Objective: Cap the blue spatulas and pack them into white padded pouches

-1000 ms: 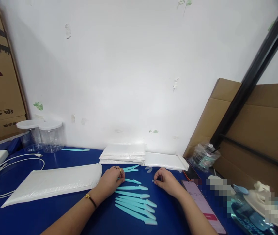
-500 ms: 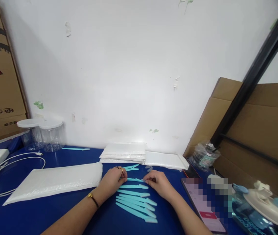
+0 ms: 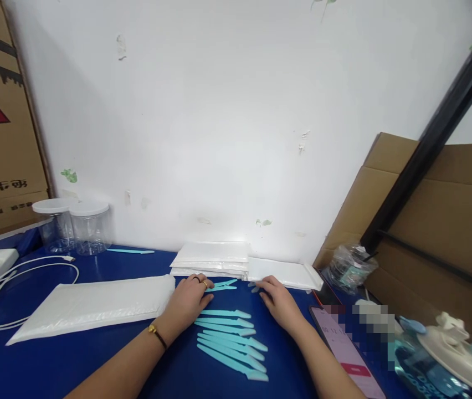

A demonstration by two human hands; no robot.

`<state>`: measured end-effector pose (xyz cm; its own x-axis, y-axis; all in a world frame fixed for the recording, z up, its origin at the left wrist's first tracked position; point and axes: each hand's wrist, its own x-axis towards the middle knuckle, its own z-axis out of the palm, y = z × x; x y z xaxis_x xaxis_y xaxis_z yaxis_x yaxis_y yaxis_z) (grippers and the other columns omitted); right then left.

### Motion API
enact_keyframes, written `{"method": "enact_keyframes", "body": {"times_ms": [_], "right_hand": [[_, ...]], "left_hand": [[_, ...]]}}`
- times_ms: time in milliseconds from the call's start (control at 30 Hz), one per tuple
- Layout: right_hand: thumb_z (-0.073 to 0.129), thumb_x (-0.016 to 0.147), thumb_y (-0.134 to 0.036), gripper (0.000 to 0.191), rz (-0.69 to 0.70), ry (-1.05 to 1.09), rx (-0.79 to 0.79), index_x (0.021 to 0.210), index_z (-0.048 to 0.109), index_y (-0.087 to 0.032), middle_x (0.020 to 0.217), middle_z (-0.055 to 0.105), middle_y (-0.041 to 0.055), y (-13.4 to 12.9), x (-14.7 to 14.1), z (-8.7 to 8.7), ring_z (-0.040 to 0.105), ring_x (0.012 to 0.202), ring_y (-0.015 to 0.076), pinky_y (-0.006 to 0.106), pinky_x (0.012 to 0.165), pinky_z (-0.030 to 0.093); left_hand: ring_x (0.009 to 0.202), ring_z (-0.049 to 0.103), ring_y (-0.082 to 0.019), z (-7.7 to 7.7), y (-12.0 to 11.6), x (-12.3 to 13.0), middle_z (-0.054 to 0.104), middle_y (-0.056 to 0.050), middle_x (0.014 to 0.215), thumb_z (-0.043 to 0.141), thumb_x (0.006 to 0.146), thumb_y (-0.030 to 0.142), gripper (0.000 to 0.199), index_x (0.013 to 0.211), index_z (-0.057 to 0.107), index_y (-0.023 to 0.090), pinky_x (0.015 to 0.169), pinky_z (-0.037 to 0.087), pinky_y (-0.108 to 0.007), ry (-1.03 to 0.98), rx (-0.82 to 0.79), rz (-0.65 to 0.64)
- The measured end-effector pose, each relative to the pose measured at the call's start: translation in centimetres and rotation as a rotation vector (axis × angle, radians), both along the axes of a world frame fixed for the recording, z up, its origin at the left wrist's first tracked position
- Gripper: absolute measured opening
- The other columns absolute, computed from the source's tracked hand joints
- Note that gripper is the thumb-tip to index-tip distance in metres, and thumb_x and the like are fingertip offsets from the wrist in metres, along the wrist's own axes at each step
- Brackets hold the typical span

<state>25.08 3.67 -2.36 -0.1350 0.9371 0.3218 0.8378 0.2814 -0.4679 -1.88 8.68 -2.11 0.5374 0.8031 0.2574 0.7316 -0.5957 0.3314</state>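
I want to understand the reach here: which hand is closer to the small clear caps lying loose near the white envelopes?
The right hand. Its fingertips almost touch the clear caps. The left hand rests farther left, beside two loose teal pieces.

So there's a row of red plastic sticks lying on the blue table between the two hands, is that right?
Not quite. The plastic sticks are light blue, not red, as the head view shows. They do lie in a row on the blue table, between the left hand and the right hand.
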Motion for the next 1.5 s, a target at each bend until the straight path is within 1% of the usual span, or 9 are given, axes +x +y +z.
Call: {"method": "enact_keyframes", "body": {"times_ms": [67,167,267,433,533,633,833,1333,1500], "right_hand": [[0.046,0.082,-0.015,0.030,-0.005,-0.052,-0.012,0.103,0.065,-0.023,0.102,0.059,0.0067,0.3,0.2,-0.4,0.057,0.096,0.0197,0.030,0.085,0.043],[0.048,0.080,-0.015,0.021,-0.038,-0.084,-0.063,0.088,0.066,-0.020,0.089,0.062,0.0049,0.3,0.2,-0.6,0.059,0.083,0.0189,0.029,0.076,0.044],[0.054,0.076,-0.017,0.011,-0.075,-0.043,-0.143,0.078,0.065,-0.019,0.075,0.061,0.0021,0.0,0.6,-0.5,0.057,0.068,0.0164,0.026,0.064,0.042],[0.065,0.067,-0.020,0.004,-0.137,0.066,-0.182,0.070,0.063,-0.018,0.074,0.061,0.0024,-0.3,1.7,-0.6,0.055,0.067,0.0156,0.024,0.060,0.041],[0.065,0.065,-0.017,0.006,-0.102,0.216,-0.283,0.070,0.061,-0.017,0.062,0.059,-0.0009,-0.2,1.3,-0.8,0.052,0.057,0.0127,0.021,0.052,0.038],[0.063,0.064,-0.013,0.008,-0.035,0.300,-0.280,0.070,0.061,-0.017,0.060,0.059,-0.0024,-0.2,0.2,-1.0,0.050,0.055,0.0107,0.019,0.050,0.037],[0.059,0.069,-0.013,0.007,0.053,0.310,-0.179,0.070,0.064,-0.017,0.060,0.058,-0.0027,-0.4,-1.6,-0.8,0.049,0.054,0.0092,0.018,0.051,0.036],[0.059,0.075,-0.017,0.008,0.135,0.197,-0.133,0.074,0.067,-0.019,0.068,0.059,-0.0011,-0.8,-2.9,-0.5,0.053,0.059,0.0115,0.020,0.054,0.041],[0.048,0.085,-0.022,0.025,0.007,-0.010,-0.012,0.102,0.065,-0.021,0.096,0.059,0.0063,-0.3,-1.4,-0.5,0.058,0.085,0.0182,0.028,0.078,0.045]], "left_hand": [[0.102,0.051,-0.022,-0.1,0.3,-0.3,0.060,-0.003,0.104,0.052,0.084,0.028,0.022,0.103,0.062,0.025,0.083,0.036,-0.031,0.042,0.015,0.030],[0.099,0.052,-0.021,-0.2,0.4,-0.4,0.061,-0.002,0.098,0.052,0.084,0.027,0.017,0.097,0.063,0.025,0.081,0.036,-0.031,0.060,0.014,0.023],[0.093,0.054,-0.020,0.1,0.2,-0.4,0.063,-0.001,0.089,0.052,0.083,0.026,0.011,0.084,0.063,0.023,0.076,0.035,-0.029,0.029,-0.037,0.013],[0.087,0.055,-0.018,0.4,0.0,-0.4,0.063,-0.001,0.085,0.054,0.079,0.026,0.009,0.078,0.062,0.022,0.071,0.036,-0.025,-0.032,-0.156,0.024],[0.083,0.055,-0.017,0.3,0.1,-0.4,0.062,-0.001,0.084,0.054,0.077,0.025,0.008,0.077,0.061,0.021,0.068,0.036,-0.024,-0.069,-0.198,0.036],[0.078,0.055,-0.016,0.1,0.2,-0.4,0.062,-0.001,0.081,0.054,0.076,0.023,0.008,0.076,0.061,0.021,0.067,0.036,-0.024,-0.104,-0.214,0.023],[0.077,0.055,-0.016,0.2,0.0,0.1,0.062,0.000,0.080,0.053,0.077,0.025,0.010,0.076,0.062,0.021,0.066,0.037,-0.024,-0.093,-0.228,0.007],[0.079,0.056,-0.016,0.3,-1.0,1.3,0.064,0.000,0.080,0.054,0.078,0.025,0.010,0.076,0.064,0.021,0.069,0.038,-0.025,-0.070,-0.171,-0.062],[0.106,0.049,-0.021,0.0,-0.3,0.3,0.059,-0.004,0.112,0.047,0.086,0.034,0.029,0.111,0.060,0.025,0.088,0.037,-0.031,-0.050,0.000,-0.016]]}}
